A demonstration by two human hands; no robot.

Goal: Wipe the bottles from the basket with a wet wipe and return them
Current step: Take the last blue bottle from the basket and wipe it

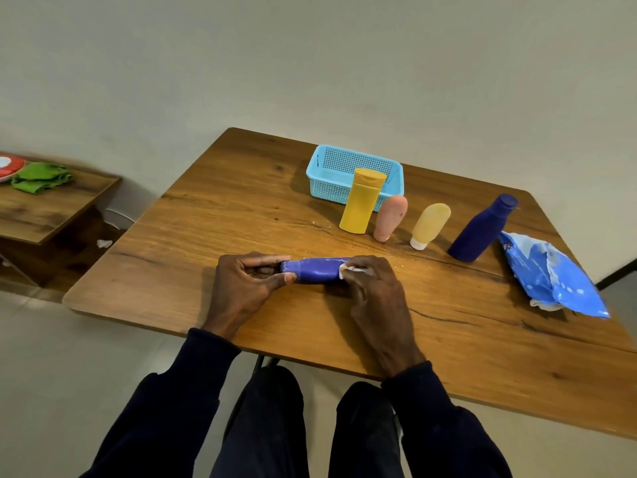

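Note:
A blue-violet bottle (315, 270) lies sideways just above the wooden table (213, 215), held between both hands. My left hand (246, 288) grips its left end. My right hand (370, 288) presses a white wet wipe (348, 269) against its right end. Behind stands a light-blue basket (331, 167), with nothing visible inside. In front of the basket and to its right stand a yellow bottle (362, 201), a pink tube (390, 217), a pale yellow tube (431, 224) and a dark blue bottle (482, 229).
A blue wet-wipe pack (551, 277) lies at the table's right side. A lower wooden side table (44, 208) at the left holds a green cloth (41, 175) and a red and white object (8, 165). My legs are below the table's near edge.

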